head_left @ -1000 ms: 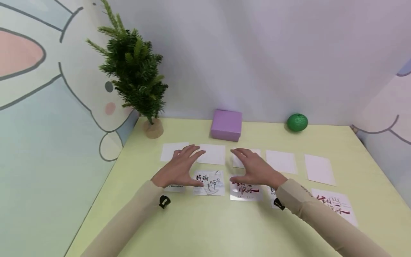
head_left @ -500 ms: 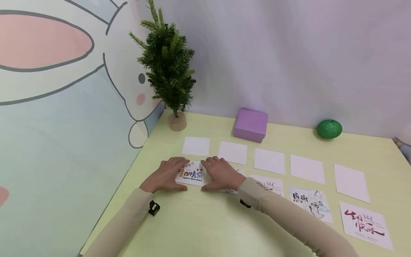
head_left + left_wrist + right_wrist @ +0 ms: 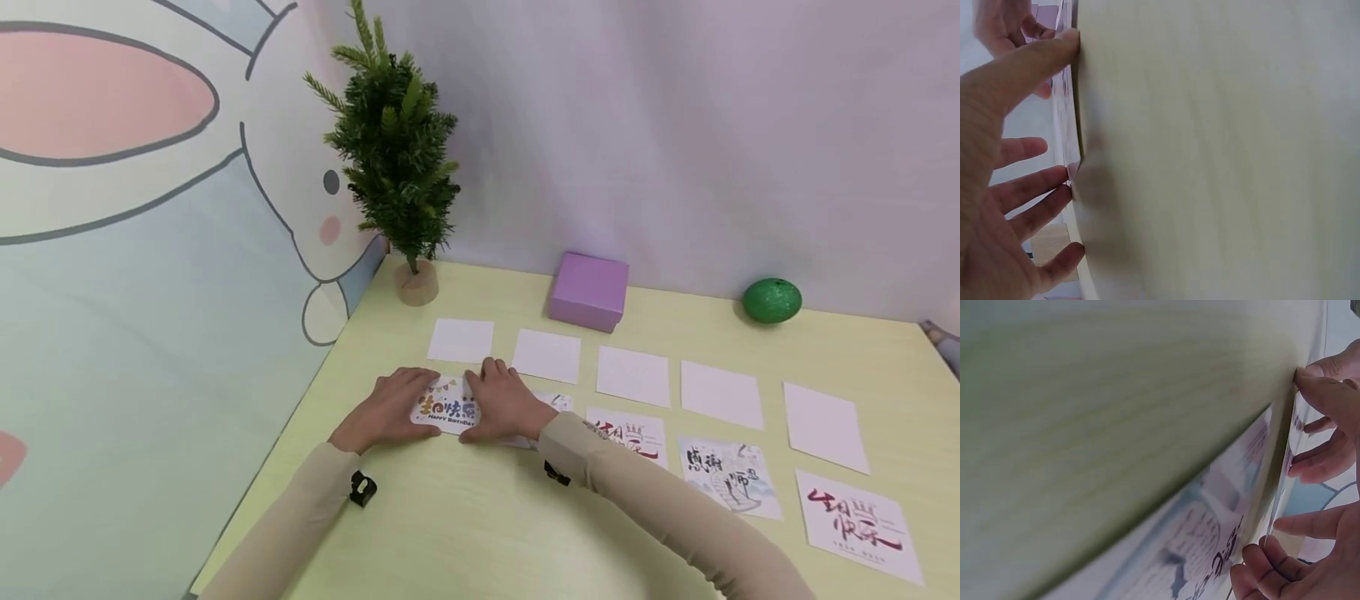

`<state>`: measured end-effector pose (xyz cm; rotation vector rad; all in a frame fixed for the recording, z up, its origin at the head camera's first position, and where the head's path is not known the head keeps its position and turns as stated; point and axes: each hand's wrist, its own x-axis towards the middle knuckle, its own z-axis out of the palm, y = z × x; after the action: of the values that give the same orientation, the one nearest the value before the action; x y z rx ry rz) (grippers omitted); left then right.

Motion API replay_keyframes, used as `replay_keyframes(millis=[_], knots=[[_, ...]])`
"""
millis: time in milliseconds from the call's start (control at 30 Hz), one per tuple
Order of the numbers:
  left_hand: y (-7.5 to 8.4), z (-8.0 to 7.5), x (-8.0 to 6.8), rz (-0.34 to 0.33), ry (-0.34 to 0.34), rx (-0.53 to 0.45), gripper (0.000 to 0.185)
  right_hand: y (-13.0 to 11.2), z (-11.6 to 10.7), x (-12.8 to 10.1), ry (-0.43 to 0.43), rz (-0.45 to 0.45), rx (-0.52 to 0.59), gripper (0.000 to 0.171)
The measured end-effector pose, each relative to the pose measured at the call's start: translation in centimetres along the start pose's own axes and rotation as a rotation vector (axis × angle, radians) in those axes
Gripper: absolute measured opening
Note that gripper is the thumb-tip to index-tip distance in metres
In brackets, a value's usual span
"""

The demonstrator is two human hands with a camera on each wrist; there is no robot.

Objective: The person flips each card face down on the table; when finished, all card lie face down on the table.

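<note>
**Both hands at the birthday card**

Here, lower left of centre in the head view, the birthday card (image 3: 447, 407) lies flat on the yellow-green table (image 3: 480, 533). The left hand (image 3: 385, 410) touches its left edge, the right hand (image 3: 504, 406) its right edge. Fingers look nearly straight, thumbs at the near edge; neither hand grasps it, both rest open. A second printed card (image 3: 557, 403) peeks out just beside the right wrist. Blank cards (image 3: 546, 356) sit in a row further up. Judgement: to handle this well, even pressure from both sides, fingertips low, so the thin card doesn't buckle or slide onto its neighbour.
</note>
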<state>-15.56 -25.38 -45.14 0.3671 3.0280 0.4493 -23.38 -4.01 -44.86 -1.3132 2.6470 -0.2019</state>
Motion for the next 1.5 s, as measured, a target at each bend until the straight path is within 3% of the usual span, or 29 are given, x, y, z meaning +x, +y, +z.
replay_keyframes(millis=[167,400,533,667,867,1033,1133,1233,1367,1500], knots=[[0.6,-0.7,0.4,0.048,0.027,0.025,0.088,0.0,0.0,0.2,0.053,-0.016,-0.008,0.112],[3.0,-1.7,2.0,0.177,0.0,0.057,0.101,-0.3,-0.9,-0.4,0.172,-0.085,-0.029,0.127],[3.5,-1.9,2.2,0.185,-0.01,0.072,0.096,-0.1,-1.2,-0.6,0.196,-0.104,-0.019,0.13],[3.5,-2.2,2.0,0.18,0.009,0.034,0.089,0.8,-2.2,-1.4,0.168,-0.09,0.092,0.131],[3.5,-2.7,1.3,0.203,0.116,-0.167,0.08,2.6,-2.8,-2.4,0.118,-0.059,0.329,0.115],[3.7,-2.5,1.0,0.189,0.177,-0.463,0.075,2.8,-2.0,-2.2,0.067,-0.192,0.527,0.09],[3.7,-2.3,0.8,0.151,0.195,-0.607,0.071,2.7,-1.5,-2.0,0.097,-0.289,0.56,0.08],[3.3,-2.0,0.4,0.119,0.205,-0.678,0.068,2.5,-1.2,-1.9,0.141,-0.341,0.552,0.075],[2.3,-1.7,-0.2,0.095,0.232,-0.639,0.071,2.2,-1.1,-1.9,0.162,-0.328,0.461,0.07],[1.3,-1.6,-0.3,0.078,0.222,-0.421,0.064,1.9,-1.0,-1.7,0.143,-0.26,0.3,0.063]])
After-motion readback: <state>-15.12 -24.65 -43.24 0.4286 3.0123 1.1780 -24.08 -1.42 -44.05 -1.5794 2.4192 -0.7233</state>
